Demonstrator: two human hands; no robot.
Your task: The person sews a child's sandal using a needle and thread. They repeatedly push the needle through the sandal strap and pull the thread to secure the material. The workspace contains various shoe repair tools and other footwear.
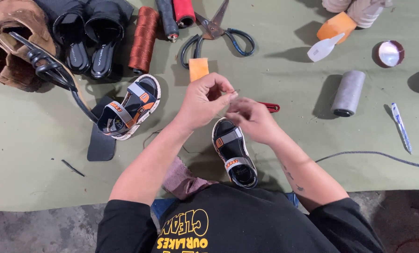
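Note:
My left hand [204,99] and my right hand [250,119] meet above a small child's sandal [234,152] that lies on the green mat [284,150] just in front of me. The left fingers pinch a thin needle near its tip, and the right fingers pinch something fine right next to it, probably thread. A second matching sandal [131,107] lies to the left, grey and orange straps up. A red-handled tool [269,107] lies just past my right hand.
Scissors [217,35], a rust-brown thread spool [143,38], a grey spool [348,93], an orange block [198,68], black shoes [88,37], brown boots [13,44], a pen [400,127] and a grey cord [373,154] lie around. A pink cloth [183,180] rests on my lap.

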